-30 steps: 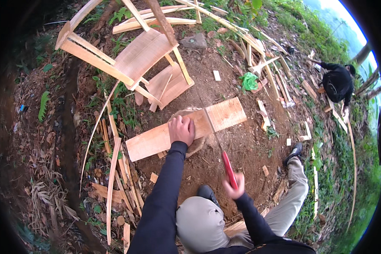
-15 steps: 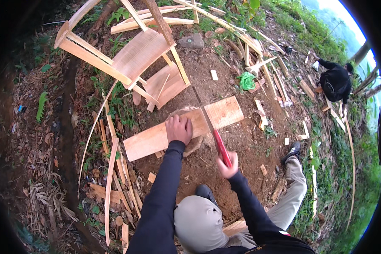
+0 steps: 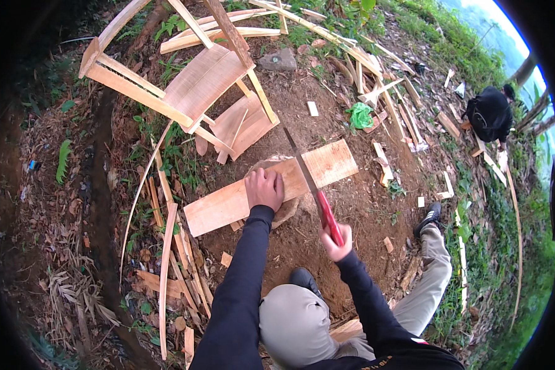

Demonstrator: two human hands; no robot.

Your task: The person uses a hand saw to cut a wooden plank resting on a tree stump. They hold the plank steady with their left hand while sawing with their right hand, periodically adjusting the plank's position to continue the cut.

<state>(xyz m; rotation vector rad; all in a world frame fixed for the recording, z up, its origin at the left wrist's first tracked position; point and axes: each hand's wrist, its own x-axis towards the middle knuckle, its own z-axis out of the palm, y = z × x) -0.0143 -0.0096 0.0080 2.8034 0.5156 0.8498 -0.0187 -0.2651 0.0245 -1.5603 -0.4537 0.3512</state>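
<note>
A pale wooden plank (image 3: 219,206) lies slanted across a tree stump (image 3: 288,211), both its ends overhanging. My left hand (image 3: 264,189) presses on top of the plank, knuckles up and fingers curled over its far edge. In my right hand (image 3: 337,242) is the red handle of a handsaw (image 3: 308,176). The saw's blade crosses the plank right of my left hand, its tip pointing away past the far edge. How deep the blade sits in the wood is hard to make out.
Beyond the plank at left stands an unpainted wooden chair (image 3: 206,80). Long wood strips (image 3: 166,277) lie at the left, more boards at the back. A green plastic bag (image 3: 360,116) rests on the dirt. Another person in black (image 3: 490,114) crouches at far right.
The saw and my right hand have shifted slightly back toward me, so more blade shows near the tip. My left hand stays on the plank. The other person's arm has lowered.
</note>
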